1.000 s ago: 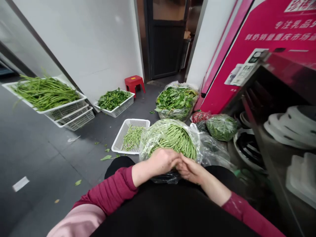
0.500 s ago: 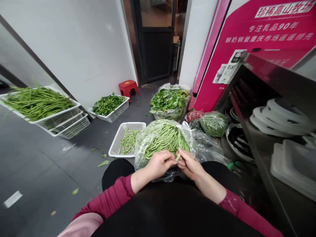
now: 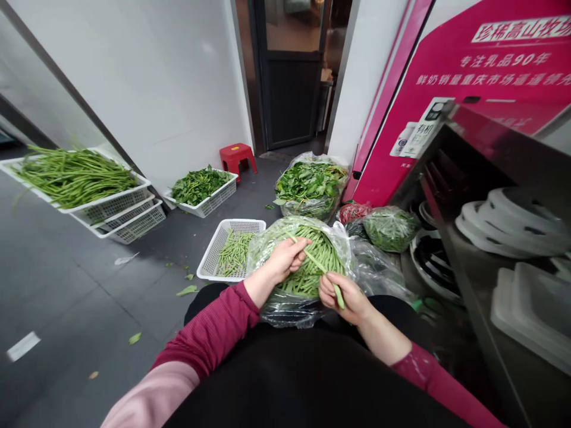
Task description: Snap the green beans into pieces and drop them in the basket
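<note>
A long green bean (image 3: 316,261) stretches slantwise between my two hands, above a clear plastic bag (image 3: 263,244) full of long green beans (image 3: 328,252). My left hand (image 3: 288,259) pinches the bean near its upper left end. Lower and to the right, my right hand (image 3: 342,295) is closed around the other part, and a thicker piece of green sticks out below its fingers. Just left of the bag, a white basket (image 3: 209,261) holds short bean pieces (image 3: 234,252).
Stacked white baskets (image 3: 138,223) with long green stalks stand at the left. Leafy greens fill another basket (image 3: 214,205) and a bag (image 3: 312,181) ahead, near a red stool (image 3: 238,157). A metal shelf (image 3: 473,285) with white containers stands at the right.
My hands, close together before, have moved apart: the left up and slightly left, the right slightly right and down. More of the bean now shows between them. The view has shifted slightly.
</note>
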Demonstrator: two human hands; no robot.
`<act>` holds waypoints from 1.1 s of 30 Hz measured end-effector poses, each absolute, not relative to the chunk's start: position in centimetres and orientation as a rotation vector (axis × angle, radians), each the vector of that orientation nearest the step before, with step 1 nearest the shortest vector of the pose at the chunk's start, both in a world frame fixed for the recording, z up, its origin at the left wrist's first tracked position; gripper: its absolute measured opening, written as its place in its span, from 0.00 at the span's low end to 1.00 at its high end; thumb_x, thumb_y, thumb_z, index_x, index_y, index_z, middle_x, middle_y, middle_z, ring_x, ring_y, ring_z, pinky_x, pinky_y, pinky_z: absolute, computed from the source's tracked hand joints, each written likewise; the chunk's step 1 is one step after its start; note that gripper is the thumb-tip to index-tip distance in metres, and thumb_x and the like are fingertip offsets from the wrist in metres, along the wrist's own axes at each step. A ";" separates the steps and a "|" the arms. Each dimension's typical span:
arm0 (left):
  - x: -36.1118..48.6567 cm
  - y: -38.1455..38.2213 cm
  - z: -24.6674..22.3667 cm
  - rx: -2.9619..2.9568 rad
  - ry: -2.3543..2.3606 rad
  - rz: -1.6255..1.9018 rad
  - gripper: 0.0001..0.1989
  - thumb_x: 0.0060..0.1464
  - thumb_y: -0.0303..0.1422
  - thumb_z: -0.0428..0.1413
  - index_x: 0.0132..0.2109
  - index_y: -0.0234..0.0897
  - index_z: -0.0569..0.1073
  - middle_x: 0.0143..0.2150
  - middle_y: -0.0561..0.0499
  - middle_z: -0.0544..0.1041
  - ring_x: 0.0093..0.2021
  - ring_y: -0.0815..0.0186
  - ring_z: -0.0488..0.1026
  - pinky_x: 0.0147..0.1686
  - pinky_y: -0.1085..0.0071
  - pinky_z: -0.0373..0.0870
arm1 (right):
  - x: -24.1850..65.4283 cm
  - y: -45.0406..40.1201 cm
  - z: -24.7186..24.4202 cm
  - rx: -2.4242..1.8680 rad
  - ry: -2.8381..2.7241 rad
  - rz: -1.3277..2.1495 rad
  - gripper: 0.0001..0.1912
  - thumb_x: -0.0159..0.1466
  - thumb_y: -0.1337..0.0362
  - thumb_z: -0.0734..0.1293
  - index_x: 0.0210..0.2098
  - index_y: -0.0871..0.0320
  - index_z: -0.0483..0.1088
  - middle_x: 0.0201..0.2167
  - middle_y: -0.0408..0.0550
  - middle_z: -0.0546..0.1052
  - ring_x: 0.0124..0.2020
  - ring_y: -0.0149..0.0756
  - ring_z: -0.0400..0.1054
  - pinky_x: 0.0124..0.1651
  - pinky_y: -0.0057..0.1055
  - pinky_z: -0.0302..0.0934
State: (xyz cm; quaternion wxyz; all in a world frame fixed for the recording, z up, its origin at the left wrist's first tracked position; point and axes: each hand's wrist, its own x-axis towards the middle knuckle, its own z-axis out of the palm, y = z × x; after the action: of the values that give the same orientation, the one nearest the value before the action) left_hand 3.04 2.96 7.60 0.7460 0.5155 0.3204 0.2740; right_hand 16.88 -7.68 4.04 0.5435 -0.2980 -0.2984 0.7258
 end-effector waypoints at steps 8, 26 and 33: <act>3.9 1.9 7.5 1.225 0.719 0.857 0.15 0.43 0.40 0.58 0.31 0.34 0.62 0.14 0.63 0.55 0.13 0.80 0.50 0.14 0.81 0.44 | 16.9 -7.7 4.1 -0.688 -0.568 1.941 0.12 0.60 0.56 0.58 0.30 0.59 0.63 0.16 0.36 0.56 0.10 0.19 0.44 0.14 0.21 0.36; 3.2 -1.4 8.6 1.540 0.787 0.832 0.14 0.52 0.41 0.47 0.31 0.33 0.68 0.17 0.57 0.63 0.13 0.77 0.57 0.14 0.78 0.54 | 16.8 -6.0 1.7 -0.898 -0.209 1.823 0.13 0.58 0.54 0.61 0.26 0.58 0.59 0.16 0.37 0.62 0.13 0.22 0.52 0.15 0.20 0.45; 3.6 0.8 5.5 1.003 0.751 0.732 0.15 0.43 0.41 0.57 0.31 0.32 0.66 0.17 0.60 0.60 0.12 0.80 0.51 0.11 0.80 0.45 | 15.9 -7.2 2.9 -0.770 -0.354 1.977 0.15 0.56 0.54 0.63 0.26 0.60 0.60 0.13 0.32 0.50 0.11 0.18 0.39 0.12 0.18 0.33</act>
State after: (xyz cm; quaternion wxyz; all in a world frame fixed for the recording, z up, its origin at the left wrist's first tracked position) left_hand 3.58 0.80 5.53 0.7482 0.4585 0.3433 0.3347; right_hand 15.87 -7.19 2.89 0.4754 -0.3151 -0.1448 0.8085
